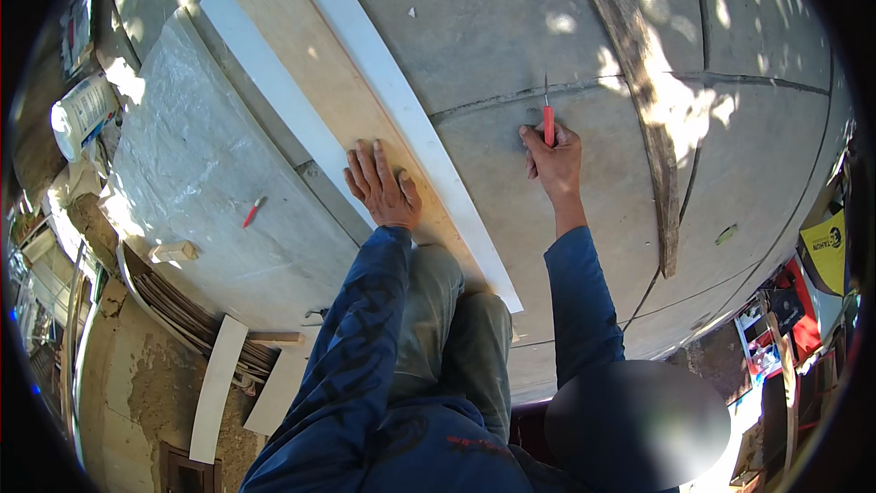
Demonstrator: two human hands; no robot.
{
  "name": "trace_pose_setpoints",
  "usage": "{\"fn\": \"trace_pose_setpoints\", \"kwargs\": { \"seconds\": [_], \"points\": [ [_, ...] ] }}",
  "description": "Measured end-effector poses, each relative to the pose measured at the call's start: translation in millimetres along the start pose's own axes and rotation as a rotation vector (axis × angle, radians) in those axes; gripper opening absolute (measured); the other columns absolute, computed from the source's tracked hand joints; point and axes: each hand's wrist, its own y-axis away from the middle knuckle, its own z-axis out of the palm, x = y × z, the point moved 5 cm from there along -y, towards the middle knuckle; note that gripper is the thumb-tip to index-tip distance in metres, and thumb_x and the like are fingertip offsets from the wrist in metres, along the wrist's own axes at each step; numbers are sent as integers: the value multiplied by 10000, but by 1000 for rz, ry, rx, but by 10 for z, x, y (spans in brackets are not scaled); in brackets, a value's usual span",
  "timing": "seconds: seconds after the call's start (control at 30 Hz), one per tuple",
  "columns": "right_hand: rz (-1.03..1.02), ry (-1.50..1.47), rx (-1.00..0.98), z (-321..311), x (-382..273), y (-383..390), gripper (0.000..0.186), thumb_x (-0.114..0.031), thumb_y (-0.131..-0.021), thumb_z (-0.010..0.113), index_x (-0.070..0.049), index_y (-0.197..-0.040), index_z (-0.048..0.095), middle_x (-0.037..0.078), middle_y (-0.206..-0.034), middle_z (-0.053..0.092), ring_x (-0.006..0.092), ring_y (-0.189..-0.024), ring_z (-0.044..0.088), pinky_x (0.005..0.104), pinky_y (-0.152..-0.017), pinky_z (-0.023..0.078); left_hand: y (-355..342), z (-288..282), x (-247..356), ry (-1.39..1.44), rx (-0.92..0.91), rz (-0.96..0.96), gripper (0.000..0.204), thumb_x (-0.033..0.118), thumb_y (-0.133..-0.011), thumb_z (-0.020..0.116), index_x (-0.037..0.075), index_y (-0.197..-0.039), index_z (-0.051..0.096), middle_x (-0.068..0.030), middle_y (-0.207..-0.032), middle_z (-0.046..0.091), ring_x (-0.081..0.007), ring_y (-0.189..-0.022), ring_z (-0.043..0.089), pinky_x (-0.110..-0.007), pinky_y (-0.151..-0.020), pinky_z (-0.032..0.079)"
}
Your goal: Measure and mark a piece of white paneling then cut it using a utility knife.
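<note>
Spread flat, my left hand (383,190) presses on a long plain wooden board (315,50). The board lies lengthwise over a wider white panel (401,100), whose edges show along both sides. My knees rest at the near end of the board. To the right of the panel, my right hand (558,162) is closed around a red-handled tool (548,117) with a thin pointed metal shaft. Its tip points away from me, above the concrete floor and apart from the board. I cannot tell whether it is a screwdriver or a scoring tool.
Clear plastic sheeting (182,146) covers the left side, with a small red object (253,212) and a wood block (173,251) on it. A white bucket (87,114) lies farther left. A rough timber (652,119) crosses the floor at right. White offcuts (217,388) lie lower left.
</note>
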Motion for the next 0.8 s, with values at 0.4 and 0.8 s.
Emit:
{"fn": "trace_pose_setpoints", "kwargs": {
  "seconds": [0.4, 0.8],
  "points": [
    [-33, -13, -14, -58, 22, -6, 193, -117, -884, 711, -32, -782, 571, 42, -544, 573, 109, -400, 535, 256, -355, 428, 42, -59, 58, -16, -23, 52, 592, 338, -984, 355, 33, -1491, 364, -226, -1570, 274, -411, -1470, 194, -544, -1184, 92],
    [-141, 27, -12, -22, -3, 32, 222, -139, -872, 713, -39, -756, 552, 67, -541, 589, 136, -383, 544, 268, -343, 427, 89, -98, -5, 24, -8, 38, 583, 295, -967, 395, 78, -1506, 348, -168, -1593, 255, -372, -1486, 170, -537, -1195, 66]
  ]
}}
